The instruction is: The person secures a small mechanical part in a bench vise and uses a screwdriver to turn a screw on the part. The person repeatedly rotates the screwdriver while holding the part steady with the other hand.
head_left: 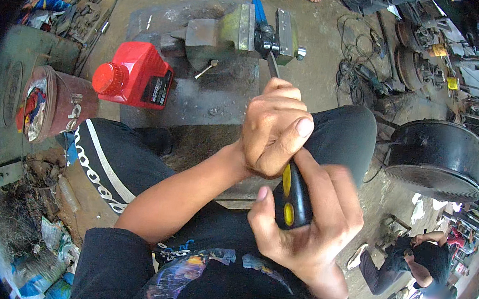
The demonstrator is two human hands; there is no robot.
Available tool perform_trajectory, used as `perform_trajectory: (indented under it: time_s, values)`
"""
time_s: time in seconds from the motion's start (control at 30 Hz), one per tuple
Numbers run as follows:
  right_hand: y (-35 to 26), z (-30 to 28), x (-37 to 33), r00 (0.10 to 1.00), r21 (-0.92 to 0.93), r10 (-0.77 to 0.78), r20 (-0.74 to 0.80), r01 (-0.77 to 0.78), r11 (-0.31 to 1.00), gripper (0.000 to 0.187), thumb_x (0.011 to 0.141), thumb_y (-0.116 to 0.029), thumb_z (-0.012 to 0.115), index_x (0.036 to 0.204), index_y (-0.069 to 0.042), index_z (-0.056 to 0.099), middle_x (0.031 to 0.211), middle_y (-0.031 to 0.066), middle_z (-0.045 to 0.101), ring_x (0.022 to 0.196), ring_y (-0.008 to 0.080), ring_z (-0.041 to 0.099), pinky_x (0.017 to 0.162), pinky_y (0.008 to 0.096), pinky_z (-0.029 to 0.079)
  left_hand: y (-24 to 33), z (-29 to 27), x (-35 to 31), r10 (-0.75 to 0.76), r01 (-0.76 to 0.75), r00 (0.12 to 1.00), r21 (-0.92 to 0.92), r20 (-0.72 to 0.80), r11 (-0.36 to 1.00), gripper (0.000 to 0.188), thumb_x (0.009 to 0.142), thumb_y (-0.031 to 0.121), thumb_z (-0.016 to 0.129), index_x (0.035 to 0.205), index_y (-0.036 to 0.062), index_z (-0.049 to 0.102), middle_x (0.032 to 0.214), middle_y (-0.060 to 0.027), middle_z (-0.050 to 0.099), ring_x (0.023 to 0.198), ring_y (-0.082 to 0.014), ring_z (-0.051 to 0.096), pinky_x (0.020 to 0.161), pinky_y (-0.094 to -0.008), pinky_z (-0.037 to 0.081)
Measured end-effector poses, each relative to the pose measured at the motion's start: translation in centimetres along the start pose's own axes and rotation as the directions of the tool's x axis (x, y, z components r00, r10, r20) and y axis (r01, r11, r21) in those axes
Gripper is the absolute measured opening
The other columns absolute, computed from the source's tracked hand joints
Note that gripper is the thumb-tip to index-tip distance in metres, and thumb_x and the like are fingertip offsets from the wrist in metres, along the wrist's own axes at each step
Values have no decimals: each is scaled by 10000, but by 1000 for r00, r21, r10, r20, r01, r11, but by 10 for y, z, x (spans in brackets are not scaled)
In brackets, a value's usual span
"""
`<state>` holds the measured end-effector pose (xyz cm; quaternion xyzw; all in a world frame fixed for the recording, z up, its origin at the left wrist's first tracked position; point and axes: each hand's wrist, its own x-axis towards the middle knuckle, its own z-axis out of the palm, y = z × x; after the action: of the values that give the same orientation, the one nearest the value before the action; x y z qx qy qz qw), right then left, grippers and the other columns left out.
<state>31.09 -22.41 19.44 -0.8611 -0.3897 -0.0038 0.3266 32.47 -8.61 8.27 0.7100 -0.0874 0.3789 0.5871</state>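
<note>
My left hand point(277, 127) is wrapped round the shaft of a long hand tool with a black-and-yellow handle point(288, 195). Against that handle, nearer my body, presses my right hand point(313, 224), its fingers curled along one side and the thumb apart on the other. Beyond my left fist the tool's narrow grey metal shaft point(273, 66) reaches to a black part point(267, 40) between the jaws of a bench vise point(223, 28). A blue piece point(259, 10) sticks up behind that part. Whether the shaft's tip touches the part, I cannot tell.
Left of the vise, a red plastic bottle point(142, 75) stands on a grey metal plate point(197, 107). A bucket of rags point(66, 102) is farther left. At right are a black drum-shaped object point(437, 158), tangled cables point(354, 62) and a seated person point(414, 261).
</note>
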Motion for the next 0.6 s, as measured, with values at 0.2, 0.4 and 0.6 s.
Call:
perform_trajectory:
  time_s: [0.2, 0.4, 0.6]
  values:
    - [29, 33, 0, 876, 528, -380, -297, 482, 699, 286, 713, -265, 785, 696, -35, 616, 783, 103, 644, 765, 297, 677, 838, 523, 532, -3, 11, -9, -48, 49, 990, 2, -132, 999, 456, 967, 290, 437, 575, 59, 474, 560, -55, 459, 588, -228, 437, 761, -389, 377]
    - [37, 54, 0, 829, 616, -379, -411, 559, 555, 324, 729, -145, 740, 553, -42, 487, 614, 76, 538, 557, 250, 567, 600, 431, 519, -4, 8, -10, -2, 2, 993, 1, -117, 1000, 344, 893, 223, 531, 603, 38, 527, 565, -76, 440, 576, -257, 437, 716, -398, 368]
    - [26, 46, -2, 865, 598, -366, -345, 503, 624, 275, 725, -5, 671, 524, -36, 487, 586, 71, 538, 541, 238, 554, 596, 413, 525, -1, 4, -14, 8, -10, 997, -18, -78, 1000, 282, 834, 207, 578, 617, 26, 574, 573, -81, 455, 573, -268, 446, 709, -400, 372]
